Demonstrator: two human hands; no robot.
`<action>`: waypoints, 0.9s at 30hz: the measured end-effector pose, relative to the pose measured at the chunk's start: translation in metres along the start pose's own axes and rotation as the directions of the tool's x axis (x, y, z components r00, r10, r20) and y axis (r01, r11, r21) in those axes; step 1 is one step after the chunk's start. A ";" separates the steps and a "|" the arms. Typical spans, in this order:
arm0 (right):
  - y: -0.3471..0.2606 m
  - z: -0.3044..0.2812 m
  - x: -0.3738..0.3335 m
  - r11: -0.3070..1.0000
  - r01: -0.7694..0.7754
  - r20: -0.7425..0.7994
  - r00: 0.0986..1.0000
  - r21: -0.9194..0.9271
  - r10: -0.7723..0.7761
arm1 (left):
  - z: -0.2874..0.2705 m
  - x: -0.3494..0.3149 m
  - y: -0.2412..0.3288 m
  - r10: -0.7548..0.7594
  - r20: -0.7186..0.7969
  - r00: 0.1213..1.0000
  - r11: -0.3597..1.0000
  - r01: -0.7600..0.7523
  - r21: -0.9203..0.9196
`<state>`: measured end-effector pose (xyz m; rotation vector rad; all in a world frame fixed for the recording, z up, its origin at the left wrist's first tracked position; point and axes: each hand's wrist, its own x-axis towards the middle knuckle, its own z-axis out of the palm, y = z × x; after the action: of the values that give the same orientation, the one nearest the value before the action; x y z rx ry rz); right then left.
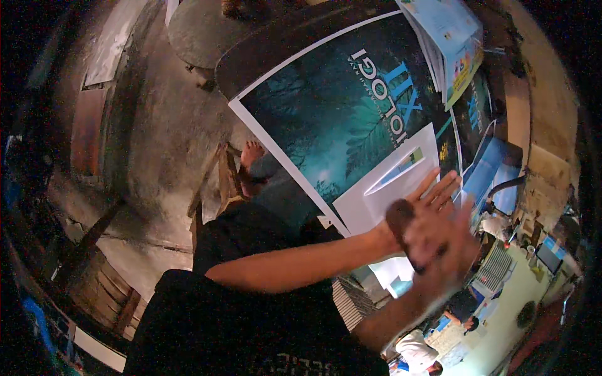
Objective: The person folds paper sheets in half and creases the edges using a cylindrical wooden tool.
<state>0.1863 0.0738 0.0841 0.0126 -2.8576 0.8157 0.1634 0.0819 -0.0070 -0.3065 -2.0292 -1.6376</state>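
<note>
Concrete floor [163, 138] runs left of the teal printed sheet [301, 138], whose white paper [364, 213] lies under the open left hand [434, 195], the blurred right hand [439, 241] crossing it, grip unclear.

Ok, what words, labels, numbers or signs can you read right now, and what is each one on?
I don't copy wording, so by place and colour:
Large teal sheet: big white and blue lettering, legible; a smaller line, unclear.
Second dark sheet: similar blue lettering, partly covered.
Blue and yellow booklet: coloured print, too small to read.
Black shirt: pale lettering, too dim to read.
White paper: none I can make out.
</note>
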 end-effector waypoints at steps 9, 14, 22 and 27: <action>-0.003 0.020 -0.003 0.996 0.077 0.043 0.996 0.035 -0.078 | 0.007 0.001 -0.001 0.045 0.006 0.999 0.996 -0.046 0.077; -0.011 -0.014 0.016 0.988 0.100 0.030 0.994 0.116 -0.104 | 0.003 0.002 -0.002 0.014 0.085 0.996 0.994 -0.023 0.106; -0.016 0.019 0.030 0.939 0.006 0.129 0.990 0.344 -0.053 | 0.047 -0.007 -0.037 0.186 -0.374 0.908 0.782 -0.368 -0.503; 0.003 -0.019 0.008 0.820 0.021 -0.101 0.994 0.571 0.044 | 0.001 0.002 -0.005 0.029 0.208 0.978 0.996 -0.046 0.078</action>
<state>0.1811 0.0864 0.1003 0.0254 -2.3995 1.5928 0.1591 0.0808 -0.0103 -0.5011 -2.2225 -1.5498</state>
